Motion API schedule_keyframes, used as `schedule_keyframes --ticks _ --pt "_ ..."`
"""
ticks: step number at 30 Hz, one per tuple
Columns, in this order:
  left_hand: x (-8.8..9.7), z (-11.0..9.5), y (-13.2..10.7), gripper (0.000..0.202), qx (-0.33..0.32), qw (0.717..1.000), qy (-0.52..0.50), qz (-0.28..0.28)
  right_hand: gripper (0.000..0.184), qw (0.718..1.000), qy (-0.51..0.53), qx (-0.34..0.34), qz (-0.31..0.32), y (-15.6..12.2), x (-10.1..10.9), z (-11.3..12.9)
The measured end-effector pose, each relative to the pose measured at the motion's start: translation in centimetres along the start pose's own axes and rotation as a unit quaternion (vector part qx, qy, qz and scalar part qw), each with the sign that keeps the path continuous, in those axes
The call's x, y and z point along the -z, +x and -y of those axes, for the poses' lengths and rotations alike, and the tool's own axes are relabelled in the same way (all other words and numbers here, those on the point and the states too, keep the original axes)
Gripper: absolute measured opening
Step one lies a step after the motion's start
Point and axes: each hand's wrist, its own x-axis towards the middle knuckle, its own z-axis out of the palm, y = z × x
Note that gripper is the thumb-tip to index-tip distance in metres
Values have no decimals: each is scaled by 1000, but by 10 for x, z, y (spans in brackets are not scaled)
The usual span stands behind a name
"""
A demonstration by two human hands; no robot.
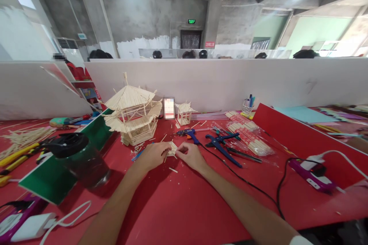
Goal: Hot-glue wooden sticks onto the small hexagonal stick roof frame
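Note:
Between my two hands is a small flat frame of pale wooden sticks (172,149), low over the red table. My left hand (155,155) grips its left edge with bent fingers. On the opposite edge, my right hand (190,154) pinches it between thumb and fingertips. A loose stick piece (173,170) lies just in front of it. Behind my left hand stands a large two-tiered stick pavilion (133,113). A smaller stick pavilion (184,114) stands farther back. The blue glue gun (192,135) lies beyond my right hand.
Blue-handled cutters (222,147) and bagged sticks (253,136) lie to the right. A dark bottle (86,164) stands left by a green divider (99,132). A black cord (244,180) crosses the right side towards a purple power strip (312,176). A red divider (310,138) stands at right.

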Motion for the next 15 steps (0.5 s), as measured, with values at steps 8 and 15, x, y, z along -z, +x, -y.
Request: schedule_keyframes --ticks 8,15 --pt "1 0 0 22 7 999 25 20 10 999 11 35 11 1 -2 -1" --pt "0 4 -1 19 10 998 50 34 11 998 -32 48 38 2 -4 -4"
